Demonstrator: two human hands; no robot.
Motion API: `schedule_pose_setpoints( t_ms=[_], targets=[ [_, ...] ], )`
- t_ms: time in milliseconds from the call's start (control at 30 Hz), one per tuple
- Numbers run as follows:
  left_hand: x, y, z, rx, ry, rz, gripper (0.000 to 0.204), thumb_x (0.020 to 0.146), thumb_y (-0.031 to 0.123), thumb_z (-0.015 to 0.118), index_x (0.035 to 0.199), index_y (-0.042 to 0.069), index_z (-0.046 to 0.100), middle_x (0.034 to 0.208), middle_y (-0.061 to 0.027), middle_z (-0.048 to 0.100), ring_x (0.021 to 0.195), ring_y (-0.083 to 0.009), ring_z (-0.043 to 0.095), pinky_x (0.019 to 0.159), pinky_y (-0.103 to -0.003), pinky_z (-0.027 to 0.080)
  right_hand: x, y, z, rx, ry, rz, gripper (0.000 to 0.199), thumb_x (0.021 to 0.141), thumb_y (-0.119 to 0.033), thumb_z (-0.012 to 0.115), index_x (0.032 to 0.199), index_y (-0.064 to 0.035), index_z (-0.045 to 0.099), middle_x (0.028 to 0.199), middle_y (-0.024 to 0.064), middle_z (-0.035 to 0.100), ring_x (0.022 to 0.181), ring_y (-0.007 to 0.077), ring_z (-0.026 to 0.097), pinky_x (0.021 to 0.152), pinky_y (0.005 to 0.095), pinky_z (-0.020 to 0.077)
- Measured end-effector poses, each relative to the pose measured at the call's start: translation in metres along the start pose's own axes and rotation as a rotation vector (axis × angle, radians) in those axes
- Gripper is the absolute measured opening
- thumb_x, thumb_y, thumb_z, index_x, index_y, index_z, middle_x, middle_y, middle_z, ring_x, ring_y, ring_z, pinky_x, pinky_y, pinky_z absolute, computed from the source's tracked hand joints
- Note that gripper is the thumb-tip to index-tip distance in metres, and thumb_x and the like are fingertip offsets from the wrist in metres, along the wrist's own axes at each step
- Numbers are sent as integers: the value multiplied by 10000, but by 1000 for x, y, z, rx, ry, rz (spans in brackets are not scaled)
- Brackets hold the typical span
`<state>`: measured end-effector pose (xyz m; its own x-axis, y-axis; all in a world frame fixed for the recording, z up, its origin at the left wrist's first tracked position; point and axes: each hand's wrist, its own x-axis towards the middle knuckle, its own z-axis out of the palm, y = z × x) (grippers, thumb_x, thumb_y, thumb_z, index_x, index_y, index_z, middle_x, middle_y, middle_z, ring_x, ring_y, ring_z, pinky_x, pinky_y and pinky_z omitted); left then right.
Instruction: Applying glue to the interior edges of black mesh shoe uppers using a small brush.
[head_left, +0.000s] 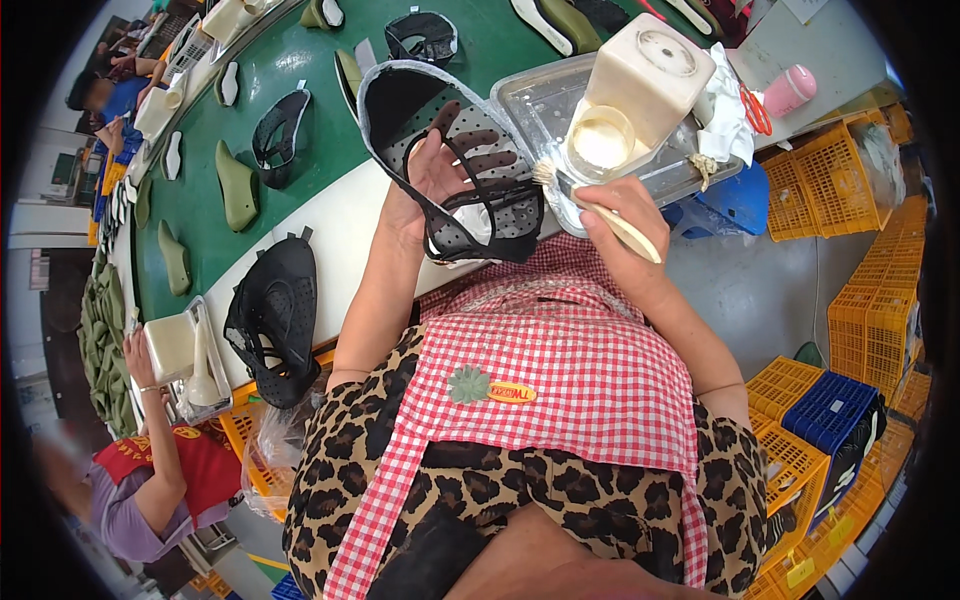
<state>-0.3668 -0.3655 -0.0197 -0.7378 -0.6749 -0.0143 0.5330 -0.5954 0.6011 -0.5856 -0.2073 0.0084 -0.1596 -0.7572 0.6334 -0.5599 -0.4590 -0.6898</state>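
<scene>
A black mesh shoe upper (398, 100) with a pale edge is held up in front of me. My left hand (436, 178) holds it, and its spread fingers show through the dotted mesh. My right hand (628, 222) is closed round the pale handle of a brush (632, 238). The brush's bristles are at the right edge of the upper; I cannot tell whether they touch it. Just beyond my right hand, a white plastic container (650, 72) with a round open mouth full of white liquid lies in a clear tray (520, 92).
Green shoe lasts (236, 188) and black uppers (281, 135) lie on the green conveyor (190, 120). Another black upper (275, 305) rests on the white ledge to my left. Red scissors (755, 108) and a pink bottle (790, 90) stand right. Yellow crates (870, 320) flank me. A co-worker (150, 480) sits left.
</scene>
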Motion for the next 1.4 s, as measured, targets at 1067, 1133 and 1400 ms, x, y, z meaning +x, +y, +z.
schedule_pose_setpoints(
  t_ms=[1067,1133,1400],
  targets=[
    [-19,20,-17,140,11,-121,930,932,704,409,1494,-32,320,1478,-328,386,1404,-440,364,1103,-700,289,21,71,-31,-360,38,73,121,817,-130,738,929,-82,738,901,79,721,824,281,625,754,379,505],
    [-16,21,-11,77,-15,-117,977,905,739,422,1517,-9,284,1501,-326,351,1409,-450,349,1110,-700,277,10,78,-28,-351,-43,212,129,827,-103,733,947,-58,735,894,84,714,823,262,631,757,349,505],
    [-8,23,9,-24,-54,-149,993,890,789,364,1565,74,224,1544,-288,306,1414,-476,323,1085,-715,291,-4,48,-17,-28,51,427,132,851,-79,720,978,-46,730,895,94,686,826,209,640,770,307,495]
  ],
)
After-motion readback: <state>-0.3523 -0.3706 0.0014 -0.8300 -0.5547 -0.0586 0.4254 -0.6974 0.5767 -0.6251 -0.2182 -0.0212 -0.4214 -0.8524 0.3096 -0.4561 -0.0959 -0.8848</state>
